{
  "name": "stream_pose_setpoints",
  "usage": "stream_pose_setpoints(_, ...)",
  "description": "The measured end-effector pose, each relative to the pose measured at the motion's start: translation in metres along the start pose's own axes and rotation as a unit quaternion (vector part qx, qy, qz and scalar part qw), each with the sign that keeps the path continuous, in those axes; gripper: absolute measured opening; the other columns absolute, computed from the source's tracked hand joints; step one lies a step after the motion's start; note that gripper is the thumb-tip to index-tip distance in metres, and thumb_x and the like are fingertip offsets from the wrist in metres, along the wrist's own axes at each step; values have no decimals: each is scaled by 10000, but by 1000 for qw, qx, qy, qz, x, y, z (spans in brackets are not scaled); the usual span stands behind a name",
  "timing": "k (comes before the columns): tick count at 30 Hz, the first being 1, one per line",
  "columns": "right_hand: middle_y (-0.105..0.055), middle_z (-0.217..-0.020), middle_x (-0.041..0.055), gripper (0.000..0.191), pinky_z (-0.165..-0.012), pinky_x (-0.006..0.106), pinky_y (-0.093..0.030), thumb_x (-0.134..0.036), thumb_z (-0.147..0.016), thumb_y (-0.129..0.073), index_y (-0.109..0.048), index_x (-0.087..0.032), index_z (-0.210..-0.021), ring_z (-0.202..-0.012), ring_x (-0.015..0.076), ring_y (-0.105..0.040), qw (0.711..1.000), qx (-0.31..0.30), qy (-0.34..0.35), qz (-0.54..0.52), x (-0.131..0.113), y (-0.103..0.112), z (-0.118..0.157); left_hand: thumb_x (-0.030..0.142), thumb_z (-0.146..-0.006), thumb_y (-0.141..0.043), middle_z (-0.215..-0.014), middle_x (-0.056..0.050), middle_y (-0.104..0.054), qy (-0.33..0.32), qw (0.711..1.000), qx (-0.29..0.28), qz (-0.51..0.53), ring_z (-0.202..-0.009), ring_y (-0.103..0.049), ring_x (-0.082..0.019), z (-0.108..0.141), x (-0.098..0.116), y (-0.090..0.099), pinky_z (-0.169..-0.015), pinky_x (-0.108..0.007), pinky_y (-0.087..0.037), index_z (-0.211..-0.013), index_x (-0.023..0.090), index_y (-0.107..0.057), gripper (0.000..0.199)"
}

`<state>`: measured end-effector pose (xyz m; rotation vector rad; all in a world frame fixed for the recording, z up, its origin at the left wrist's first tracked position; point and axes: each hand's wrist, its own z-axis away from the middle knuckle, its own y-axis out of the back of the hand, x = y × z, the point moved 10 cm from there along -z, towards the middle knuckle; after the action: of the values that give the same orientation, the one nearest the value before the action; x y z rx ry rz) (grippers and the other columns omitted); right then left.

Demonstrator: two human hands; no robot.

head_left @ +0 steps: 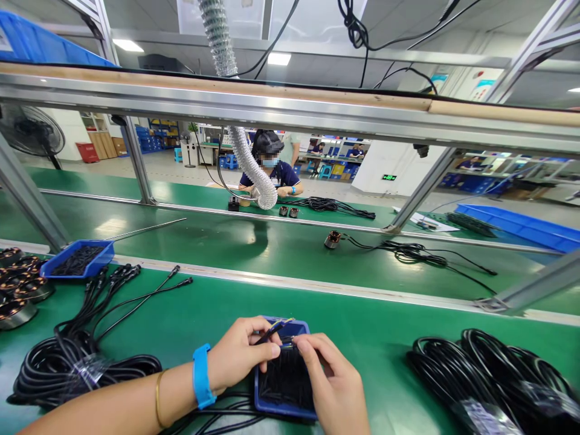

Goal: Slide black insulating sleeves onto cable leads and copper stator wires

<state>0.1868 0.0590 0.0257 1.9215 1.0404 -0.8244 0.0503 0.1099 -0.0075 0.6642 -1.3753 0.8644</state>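
Observation:
Above a small blue bin (283,412) of short black pieces (285,377), my left hand (244,350) is closed on the end of a black cable (270,331) with thin yellow and blue wires. A blue band and a gold bangle are on that wrist. My right hand (333,377) is beside it, thumb and forefinger pinched at the wire ends over the bin; what lies between those fingertips is too small to name. More black cable (226,414) runs under my left wrist and beside the bin.
Coiled black cables lie at the left (40,368) and right (489,380). Copper-wound stators (27,287) and a blue tray (97,269) stand at the far left. A metal frame rail (272,281) crosses ahead. A person (272,163) sits opposite, behind a foil duct (247,157).

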Motion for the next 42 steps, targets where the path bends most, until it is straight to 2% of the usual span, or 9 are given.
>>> stream_pose_setpoints(7, -705, -764, 17, 220, -660, 226, -540, -330, -953, -590, -749, -217, -853, -688, 156, -672, 1000, -8, 25, 7, -7, -7, 0, 381, -694, -728, -796, -8, -553, 1, 1000, 0, 4, -573, -498, -101, 1, -3, 0, -561, -262, -422, -761, 137, -601, 283)
stream_pose_setpoints(12, -740, -900, 49, 248, -756, 244, -570, -273, -989, -517, -759, -230, -1028, -838, 168, -710, 997, -54, 57, 18, -12, -12, -2, 405, -699, -738, -790, -2, -570, 5, 1000, 1, 3, -546, -487, -85, 1, -2, 1, -565, -259, -403, -772, 137, -611, 305)
stream_pose_setpoints(15, -749, -957, 61, 220, -768, 267, -584, -235, -968, -549, -741, -231, -1075, -867, 179, -717, 995, -18, 89, 39, -18, 1, -5, 408, -705, -734, -763, 7, -569, 4, 1000, 5, -6, -517, -471, -74, -1, -2, 2, -556, -254, -386, -767, 136, -612, 304)
stream_pose_setpoints(18, -753, -895, 44, 179, -718, 288, -588, -189, -936, -591, -742, -245, -1013, -801, 186, -709, 987, 18, 148, 61, -31, 12, -5, 409, -706, -733, -743, 9, -561, 4, 1000, 6, -11, -518, -478, -80, -1, -3, 2, -543, -250, -390, -753, 138, -615, 299)
stream_pose_setpoints(21, -729, -825, 37, 171, -650, 292, -574, -166, -927, -598, -746, -252, -941, -743, 187, -681, 979, 17, 185, 80, -38, 14, -4, 399, -706, -733, -766, -1, -575, 5, 1000, 2, -13, -533, -494, -87, -1, -4, 1, -535, -247, -405, -758, 139, -629, 284)
stream_pose_setpoints(27, -694, -938, 67, 296, -724, 308, -582, -97, -953, -504, -685, -244, -1134, -869, 192, -659, 967, -54, 208, 134, -31, 2, -1, 377, -724, -716, -774, -4, -587, -2, 1000, 0, -17, -524, -492, -80, -1, -2, 2, -531, -242, -405, -761, 137, -629, 258)
stream_pose_setpoints(29, -698, -957, 67, 305, -735, 317, -577, -81, -950, -501, -665, -249, -1145, -884, 197, -658, 964, -64, 219, 139, -34, 1, 1, 376, -722, -720, -774, -7, -586, -4, 1000, -1, -16, -537, -497, -88, 0, -1, 2, -529, -243, -409, -755, 137, -626, 259)
stream_pose_setpoints(35, -695, -852, 38, 194, -669, 295, -565, -112, -935, -544, -634, -241, -1048, -775, 187, -664, 969, 2, 213, 126, -46, 10, -1, 370, -719, -729, -762, 1, -577, 2, 1000, 1, -18, -545, -497, -92, 0, -3, 2, -535, -244, -416, -743, 142, -630, 250)
stream_pose_setpoints(42, -690, -835, 25, 169, -672, 265, -549, -106, -934, -540, -632, -237, -990, -760, 167, -657, 972, -4, 204, 112, -48, 5, -2, 359, -719, -719, -759, -6, -568, 2, 1000, 5, -22, -565, -499, -102, 0, -3, 3, -529, -244, -418, -742, 140, -634, 236)
